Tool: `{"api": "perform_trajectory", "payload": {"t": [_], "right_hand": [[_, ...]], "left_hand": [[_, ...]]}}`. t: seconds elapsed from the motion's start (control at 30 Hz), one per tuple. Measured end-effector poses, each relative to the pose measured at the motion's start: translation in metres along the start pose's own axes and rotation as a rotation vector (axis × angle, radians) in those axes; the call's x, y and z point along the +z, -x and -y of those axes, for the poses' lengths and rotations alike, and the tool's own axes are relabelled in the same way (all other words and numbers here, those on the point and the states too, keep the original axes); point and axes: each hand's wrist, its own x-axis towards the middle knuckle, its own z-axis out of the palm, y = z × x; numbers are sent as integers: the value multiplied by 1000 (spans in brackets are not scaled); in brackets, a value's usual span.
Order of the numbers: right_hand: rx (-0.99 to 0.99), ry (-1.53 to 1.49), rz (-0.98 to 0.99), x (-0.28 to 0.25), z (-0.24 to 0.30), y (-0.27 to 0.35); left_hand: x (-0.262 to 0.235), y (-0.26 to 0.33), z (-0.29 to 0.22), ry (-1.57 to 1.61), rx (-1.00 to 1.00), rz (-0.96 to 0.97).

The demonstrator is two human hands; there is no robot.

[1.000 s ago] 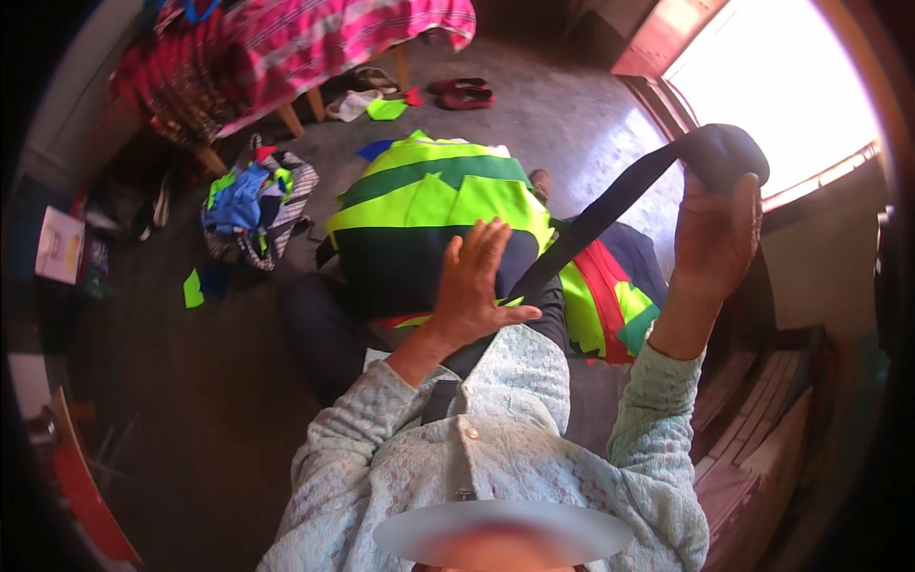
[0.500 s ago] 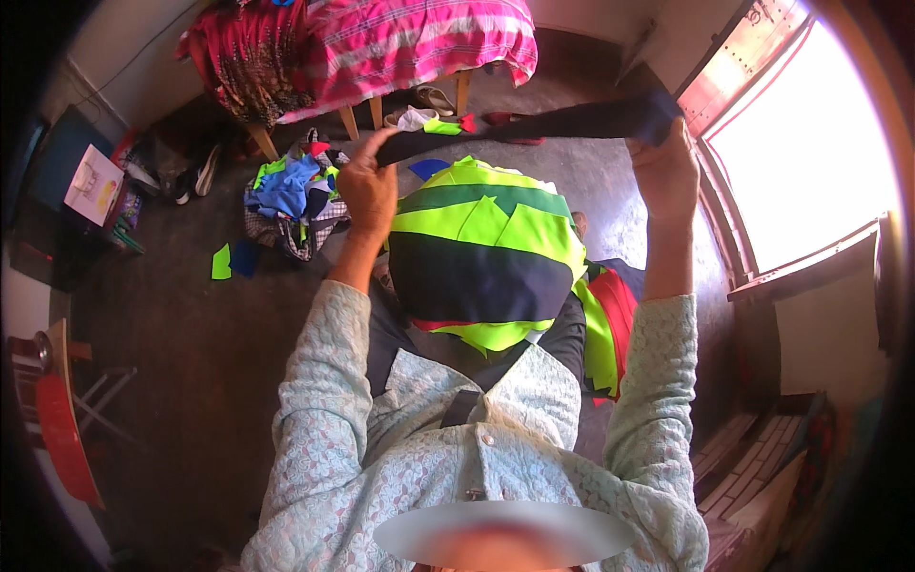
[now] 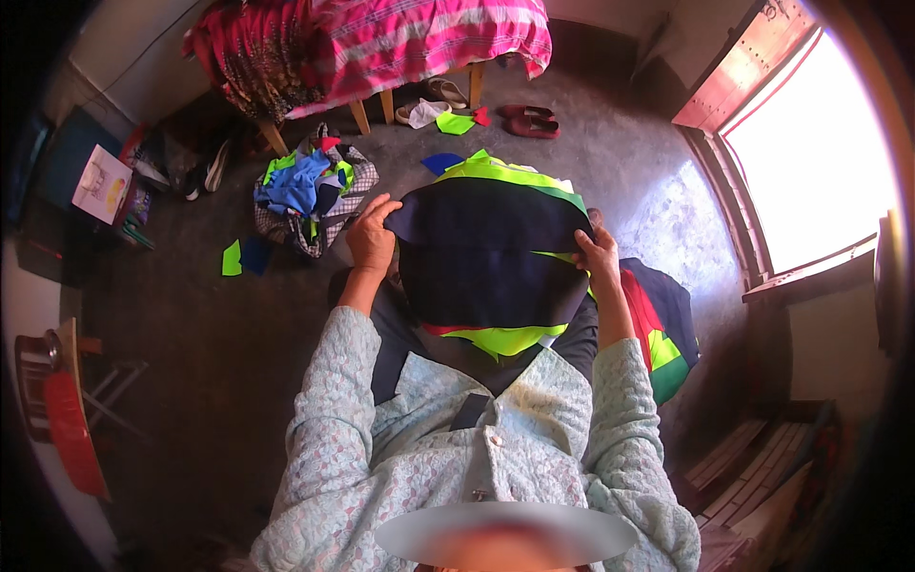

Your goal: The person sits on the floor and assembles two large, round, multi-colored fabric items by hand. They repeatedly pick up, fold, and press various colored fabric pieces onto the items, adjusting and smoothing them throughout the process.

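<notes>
A black piece of cloth (image 3: 486, 214) is stretched between my two hands and lies flat over the heap in front of me. My left hand (image 3: 372, 236) pinches its left corner, with thumb and fingers at the edge. At the other end my right hand (image 3: 600, 255) is closed on the right corner. Beneath is a rounded stack of cloth pieces: a neon yellow-green piece (image 3: 500, 340) pokes out at the near side, and more yellow-green and some green show at the far edge. The cloth hides most of the stack.
A checked bag (image 3: 329, 229) stuffed with cloth scraps sits at the far left. Colored cloths (image 3: 672, 329) lie to my right. Loose scraps (image 3: 232, 257) and dark red shoes (image 3: 530, 122) are on the floor. A pink-covered bed (image 3: 419, 43) stands beyond, and a bright doorway (image 3: 820, 153) opens on the right.
The black cloth, earlier held up in the air as a narrow band, has come down and spread over the stack. My right hand has moved inward and nearer; my left hand has lowered.
</notes>
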Motion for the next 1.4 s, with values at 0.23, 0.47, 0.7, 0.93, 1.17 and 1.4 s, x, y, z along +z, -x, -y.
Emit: {"api": "perform_trajectory", "payload": {"t": [0.23,0.47,0.7,0.93,1.17,1.4], "right_hand": [[-59,-150,-42,0,-1,7],[-165,307,-160,-21,-18,11],[-843,875,-580,12,24,45],[-751,1140,-65,43,-11,56],[-701,1082,-99,44,-16,56],[-742,1036,-135,45,-14,56]], "left_hand": [[8,9,15,42,-26,-38],[12,8,8,-23,-48,12],[-5,5,4,-64,55,-153],[-9,2,-25,-78,394,121],[9,8,-15,120,256,459],[4,1,-11,23,342,361]]}}
